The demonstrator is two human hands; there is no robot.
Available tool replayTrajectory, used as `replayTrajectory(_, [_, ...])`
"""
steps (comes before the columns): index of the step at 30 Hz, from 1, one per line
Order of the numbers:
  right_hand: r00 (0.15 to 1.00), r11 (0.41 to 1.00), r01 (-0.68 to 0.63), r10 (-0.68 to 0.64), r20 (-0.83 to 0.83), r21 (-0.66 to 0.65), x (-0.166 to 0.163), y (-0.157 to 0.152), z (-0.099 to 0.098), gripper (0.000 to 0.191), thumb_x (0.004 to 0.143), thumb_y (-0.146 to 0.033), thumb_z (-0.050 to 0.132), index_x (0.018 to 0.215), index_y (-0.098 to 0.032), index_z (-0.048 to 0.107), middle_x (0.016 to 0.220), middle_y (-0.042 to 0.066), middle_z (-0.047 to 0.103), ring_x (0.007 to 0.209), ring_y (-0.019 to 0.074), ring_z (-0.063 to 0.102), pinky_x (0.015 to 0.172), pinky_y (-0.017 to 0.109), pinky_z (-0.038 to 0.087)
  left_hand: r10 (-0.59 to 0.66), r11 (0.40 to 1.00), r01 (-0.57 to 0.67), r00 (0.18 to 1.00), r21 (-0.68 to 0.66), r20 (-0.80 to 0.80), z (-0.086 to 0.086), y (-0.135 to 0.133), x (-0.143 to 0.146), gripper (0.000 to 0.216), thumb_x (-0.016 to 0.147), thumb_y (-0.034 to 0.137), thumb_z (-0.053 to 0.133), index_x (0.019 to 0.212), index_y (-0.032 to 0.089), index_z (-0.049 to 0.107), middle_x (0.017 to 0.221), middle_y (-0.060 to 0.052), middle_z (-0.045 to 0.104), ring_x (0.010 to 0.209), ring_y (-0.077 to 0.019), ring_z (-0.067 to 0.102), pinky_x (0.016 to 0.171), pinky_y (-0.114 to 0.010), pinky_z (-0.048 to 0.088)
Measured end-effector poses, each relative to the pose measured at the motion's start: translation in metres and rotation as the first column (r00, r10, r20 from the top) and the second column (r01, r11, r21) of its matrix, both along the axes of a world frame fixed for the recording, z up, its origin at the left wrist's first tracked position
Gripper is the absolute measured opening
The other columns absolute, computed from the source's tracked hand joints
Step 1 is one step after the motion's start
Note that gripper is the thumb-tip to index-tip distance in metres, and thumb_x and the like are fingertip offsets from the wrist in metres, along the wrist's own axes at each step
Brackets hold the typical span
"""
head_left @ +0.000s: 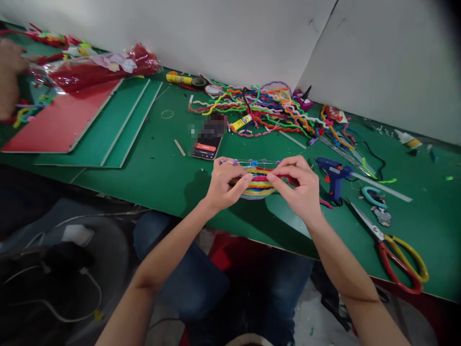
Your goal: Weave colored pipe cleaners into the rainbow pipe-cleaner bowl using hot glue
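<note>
Between my hands, over the table's near edge, is a small basket-like piece (258, 191) made of coloured pipe cleaners in curved bands of red, yellow, blue and green. Thin wires with purple and blue bits run along its top. My left hand (230, 181) is closed on its left side, thumb and fingers pinching the bands. The right side is pinched by my right hand (297, 185), thumb and forefinger meeting at a red strand. My fingers hide both ends of the piece.
Pipe cleaners (266, 108) lie heaped at the back, with a phone (210, 137) before them. A blue glue gun (333, 175) and large scissors (387, 245) lie at right. Boards (68, 120) and a bag of red pipe cleaners (101, 69) are left, near another person's hand (10, 72).
</note>
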State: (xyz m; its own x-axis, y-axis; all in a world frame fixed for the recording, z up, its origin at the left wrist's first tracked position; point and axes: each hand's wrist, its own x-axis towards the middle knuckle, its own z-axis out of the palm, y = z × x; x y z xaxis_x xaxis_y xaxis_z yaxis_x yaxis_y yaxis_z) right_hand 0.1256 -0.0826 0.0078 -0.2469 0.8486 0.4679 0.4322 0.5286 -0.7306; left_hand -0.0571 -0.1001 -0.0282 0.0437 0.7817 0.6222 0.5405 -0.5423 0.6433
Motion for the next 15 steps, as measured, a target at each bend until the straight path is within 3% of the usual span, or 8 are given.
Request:
replayTrajectory(5, [1.0, 0.999, 0.013, -0.013, -0.004, -0.037, -0.003, -0.004, 0.001, 0.002, 0.076, -0.023, 0.07, 0.074, -0.022, 0.071, 0.083, 0.002, 0.058, 0.066, 0.0097, 0.051, 0.053, 0.025, 0.043, 0.099, 0.995, -0.099, 0.995, 0.016, 0.014, -0.003, -0.001, 0.005, 0.046, 0.085, 0.055, 0.049, 0.056, 0.021, 0.057, 0.05, 0.004, 0.053, 0.056, -0.0114, 0.05, 0.079, -0.036, 0.041])
replayTrajectory(15, [0.997, 0.987, 0.028, -0.038, -0.061, -0.161, 0.014, 0.006, 0.004, 0.018, 0.076, -0.031, 0.07, 0.081, -0.02, 0.057, 0.084, -0.001, 0.056, 0.059, 0.0061, 0.049, 0.05, 0.023, 0.039, 0.039, 0.999, -0.037, 0.993, -0.025, 0.11, -0.003, 0.0, 0.003, 0.041, 0.083, 0.038, 0.057, 0.048, 0.019, 0.048, 0.046, 0.006, 0.044, 0.051, -0.0088, 0.041, 0.074, -0.036, 0.038])
